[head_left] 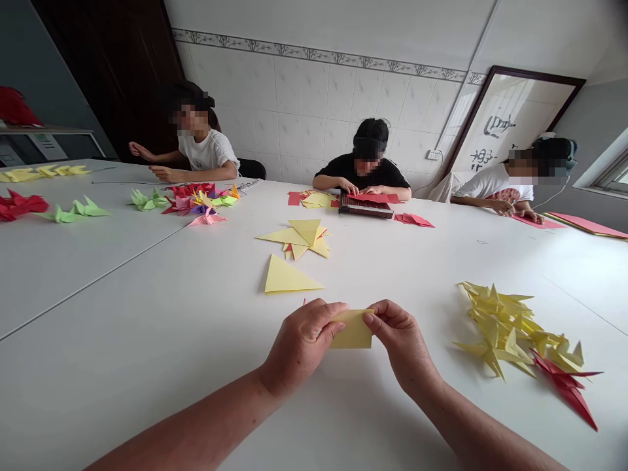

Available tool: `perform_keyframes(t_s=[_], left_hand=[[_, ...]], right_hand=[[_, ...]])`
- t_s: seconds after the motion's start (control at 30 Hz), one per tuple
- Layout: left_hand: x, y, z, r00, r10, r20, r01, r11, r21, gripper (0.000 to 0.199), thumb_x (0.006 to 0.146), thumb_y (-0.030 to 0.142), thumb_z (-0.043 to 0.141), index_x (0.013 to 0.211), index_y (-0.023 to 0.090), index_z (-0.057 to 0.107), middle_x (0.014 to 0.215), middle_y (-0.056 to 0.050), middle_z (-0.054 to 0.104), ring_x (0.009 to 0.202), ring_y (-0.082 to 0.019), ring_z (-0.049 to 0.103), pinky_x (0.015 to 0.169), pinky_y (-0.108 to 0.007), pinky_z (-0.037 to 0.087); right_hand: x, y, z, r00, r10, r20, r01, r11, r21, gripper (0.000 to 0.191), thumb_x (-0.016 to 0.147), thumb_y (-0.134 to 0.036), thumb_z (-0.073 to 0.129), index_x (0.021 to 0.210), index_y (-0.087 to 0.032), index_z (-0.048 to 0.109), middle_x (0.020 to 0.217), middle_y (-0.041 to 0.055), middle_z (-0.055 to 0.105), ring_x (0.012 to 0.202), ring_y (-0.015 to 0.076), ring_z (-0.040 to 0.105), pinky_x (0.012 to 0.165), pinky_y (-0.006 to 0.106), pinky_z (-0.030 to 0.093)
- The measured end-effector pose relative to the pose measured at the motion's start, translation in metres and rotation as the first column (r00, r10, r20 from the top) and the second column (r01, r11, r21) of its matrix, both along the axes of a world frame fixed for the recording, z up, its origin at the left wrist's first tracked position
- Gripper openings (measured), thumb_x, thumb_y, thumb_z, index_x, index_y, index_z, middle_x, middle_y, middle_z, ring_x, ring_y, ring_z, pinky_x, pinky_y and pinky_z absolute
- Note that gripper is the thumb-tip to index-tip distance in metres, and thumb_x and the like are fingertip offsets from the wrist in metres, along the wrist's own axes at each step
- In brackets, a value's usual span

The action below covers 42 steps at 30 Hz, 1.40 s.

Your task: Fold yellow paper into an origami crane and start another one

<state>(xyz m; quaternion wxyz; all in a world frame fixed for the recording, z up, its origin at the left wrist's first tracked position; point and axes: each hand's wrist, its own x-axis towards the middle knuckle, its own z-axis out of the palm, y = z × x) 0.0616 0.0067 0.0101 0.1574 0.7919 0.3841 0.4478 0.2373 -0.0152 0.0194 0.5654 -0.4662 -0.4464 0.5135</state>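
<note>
The person's left hand (301, 343) and right hand (402, 343) hold a folded square of yellow paper (354, 332) between them, and whether its lower edge touches the white table (98, 275) cannot be told. The left fingers (333, 320) lie pressed together and close on the paper's left edge, with the fingertips partly hidden behind it. The right thumb and forefinger (370, 317) pinch its upper right corner, so most of the square shows in the gap between the hands. Just beyond the fingertips, a yellow paper triangle (289, 278) lies flat on the table, apart from the hands, and farther on is a heap of overlapping yellow folded pieces (299, 239). To the right of the right fingers, well clear of them, lies a pile of yellow paper cranes (505, 327) with a red paper crane (564, 386) at its near end. Far across the table, a co-worker's hands (356, 190) rest on red paper (373, 197) over a dark rack (366, 206).
</note>
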Motion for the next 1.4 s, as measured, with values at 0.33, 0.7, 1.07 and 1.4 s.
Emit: perform_keyframes(t_s=[0.33,0.7,1.07,1.4], left_hand=[[0.0,0.002,0.001,0.999,-0.041,0.016,0.04,0.998,0.057,0.025,0.083,0.009,0.055,0.103,0.019,0.067,0.073,-0.001,0.064,0.068,-0.011,0.059,0.065,-0.022,0.05],[-0.002,0.004,0.0,0.994,-0.093,-0.054,0.09,0.995,-0.047,0.025,0.083,0.007,0.052,0.096,0.023,0.066,0.075,0.001,0.064,0.07,-0.012,0.059,0.065,-0.023,0.049],[0.002,-0.005,0.006,0.988,-0.084,0.128,0.13,0.905,-0.404,0.054,0.08,0.024,0.062,0.13,0.027,0.041,0.086,0.001,0.06,0.074,-0.013,0.057,0.075,-0.028,0.048],[0.012,-0.006,0.015,0.917,0.035,0.398,0.267,0.689,-0.674,0.02,0.073,0.036,0.068,0.078,0.017,0.063,0.077,0.0,0.061,0.077,-0.015,0.055,0.071,-0.026,0.044]], right_hand=[[0.0,0.001,-0.002,0.998,0.051,-0.04,-0.051,0.999,0.007,0.026,0.069,-0.042,0.075,0.076,-0.02,0.063,0.071,-0.0012,0.058,0.068,0.0133,0.051,0.064,0.026,0.041],[0.013,0.007,0.001,0.917,0.153,0.369,-0.128,0.987,-0.093,0.017,0.078,-0.032,0.058,0.068,-0.018,0.057,0.065,-0.0026,0.052,0.061,0.0111,0.041,0.056,0.024,0.033],[-0.001,-0.005,0.007,0.899,0.129,0.419,-0.136,0.991,-0.014,0.022,0.08,-0.03,0.055,0.062,-0.017,0.057,0.06,-0.0028,0.046,0.059,0.0111,0.038,0.054,0.024,0.03],[-0.01,-0.01,0.001,0.995,0.067,0.079,-0.069,0.997,0.026,0.024,0.076,-0.041,0.067,0.07,-0.018,0.066,0.065,-0.0003,0.058,0.068,0.014,0.045,0.065,0.026,0.038]])
